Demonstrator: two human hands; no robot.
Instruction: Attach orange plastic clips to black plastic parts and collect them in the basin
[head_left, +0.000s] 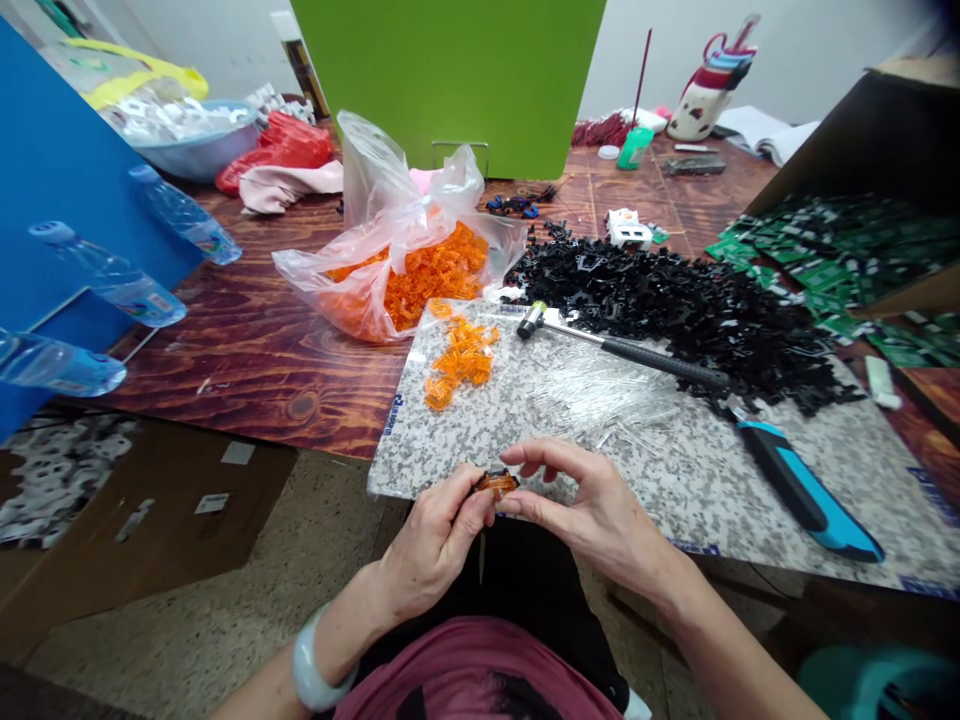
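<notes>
Near the front edge of the speckled board (pixel 517 420), my left hand (pixel 442 530) pinches a small black and orange part (pixel 498 484) between thumb and fingers. My right hand (pixel 574 500) is at the part's right side, its thumb and index finger apart, with the thumb tip close to or touching the part. Loose orange pieces (pixel 461 355) lie on the board beyond my hands. Thin clear strips (pixel 600 390) are spread to their right. A hammer (pixel 630 350) rests across the board beside a large pile of black pieces (pixel 667 300).
An open plastic bag of orange pieces (pixel 435 265) stands behind the board. A blue and black cutter (pixel 810 490) lies at right, below a box of green circuit boards (pixel 862 250). Water bottles (pixel 112 275) are at left; a green panel (pixel 450 80) stands behind.
</notes>
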